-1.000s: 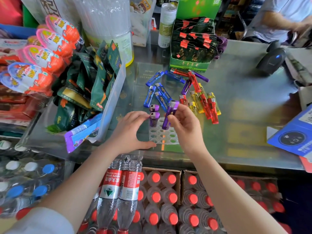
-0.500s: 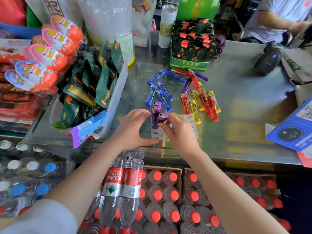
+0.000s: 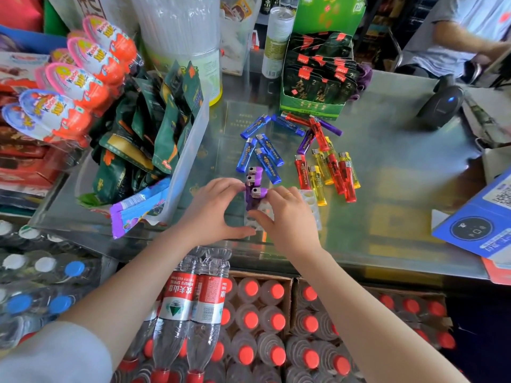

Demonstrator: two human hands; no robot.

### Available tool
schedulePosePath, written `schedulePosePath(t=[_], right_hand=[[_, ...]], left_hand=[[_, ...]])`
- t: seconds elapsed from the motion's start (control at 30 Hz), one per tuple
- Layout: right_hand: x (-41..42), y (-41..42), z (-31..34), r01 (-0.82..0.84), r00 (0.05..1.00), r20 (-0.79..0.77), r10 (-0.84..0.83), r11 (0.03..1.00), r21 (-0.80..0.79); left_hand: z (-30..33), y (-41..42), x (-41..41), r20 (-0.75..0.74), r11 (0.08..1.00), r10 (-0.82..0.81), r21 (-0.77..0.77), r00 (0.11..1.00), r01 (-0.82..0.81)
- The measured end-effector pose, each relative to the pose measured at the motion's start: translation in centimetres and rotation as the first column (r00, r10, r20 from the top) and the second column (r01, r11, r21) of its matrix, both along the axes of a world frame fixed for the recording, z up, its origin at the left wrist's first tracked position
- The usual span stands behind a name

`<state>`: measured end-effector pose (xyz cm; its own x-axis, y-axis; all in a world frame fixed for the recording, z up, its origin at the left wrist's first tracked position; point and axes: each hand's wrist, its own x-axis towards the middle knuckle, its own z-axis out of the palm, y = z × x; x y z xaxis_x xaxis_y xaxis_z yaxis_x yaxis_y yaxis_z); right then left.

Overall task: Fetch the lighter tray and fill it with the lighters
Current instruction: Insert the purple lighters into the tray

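Observation:
A clear plastic lighter tray (image 3: 311,199) with round holes lies on the glass counter, mostly hidden under my hands. Three purple lighters (image 3: 255,178) stand upright at its left end. My right hand (image 3: 287,217) pinches the nearest purple lighter (image 3: 258,193) and holds it down in the tray. My left hand (image 3: 218,208) grips the tray's left side, its fingertips against the standing lighters. Beyond the tray lie loose blue lighters (image 3: 265,153), red and yellow lighters (image 3: 330,170) and purple lighters (image 3: 305,142).
A clear bin of green snack packets (image 3: 154,139) stands at the left, chocolate eggs (image 3: 80,78) behind it. A green display box (image 3: 315,78) is at the back. A barcode scanner (image 3: 442,106) and blue sign (image 3: 481,225) are at the right. Bottled water (image 3: 249,327) sits below the counter. A person sits at the far right.
My right hand has brought the purple lighter down from above the tray and pushed it into a slot beside the two standing ones. My left hand has stayed on the tray.

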<state>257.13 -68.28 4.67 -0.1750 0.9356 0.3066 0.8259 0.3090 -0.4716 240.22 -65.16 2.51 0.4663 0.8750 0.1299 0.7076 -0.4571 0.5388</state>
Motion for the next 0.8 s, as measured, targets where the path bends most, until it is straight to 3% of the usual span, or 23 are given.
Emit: schedulePosePath(t=[0.17, 0.27, 0.4, 0.67, 0.8], right_hand=[[3.8, 2.0, 1.8, -0.082, 0.992, -0.099, 0.072, 0.991, -0.106], [5.2, 5.0, 2.6, 0.089, 0.983, -0.153, -0.106, 0.99, -0.113], [5.7, 10.0, 2.1, 0.337, 0.938, 0.002, -0.348, 0.906, -0.257], [4.3, 13.1, 1.9, 0.439, 0.895, 0.223, -0.387, 0.856, -0.274], [4.3, 13.7, 2.4, 0.503, 0.864, 0.193, -0.464, 0.796, -0.336]], left_hand=[[-0.3, 0.0, -0.1, -0.011, 1.0, 0.017, -0.015, 1.0, -0.017], [-0.2, 0.0, 0.0, -0.001, 1.0, 0.023, -0.012, 1.0, -0.023], [0.0, 0.1, 0.1, -0.009, 0.999, 0.034, -0.004, 0.999, -0.034], [0.2, 0.1, 0.1, -0.027, 0.999, 0.034, -0.029, 0.999, -0.035], [0.2, 0.1, 0.1, -0.031, 0.999, 0.037, -0.014, 0.999, -0.038]])
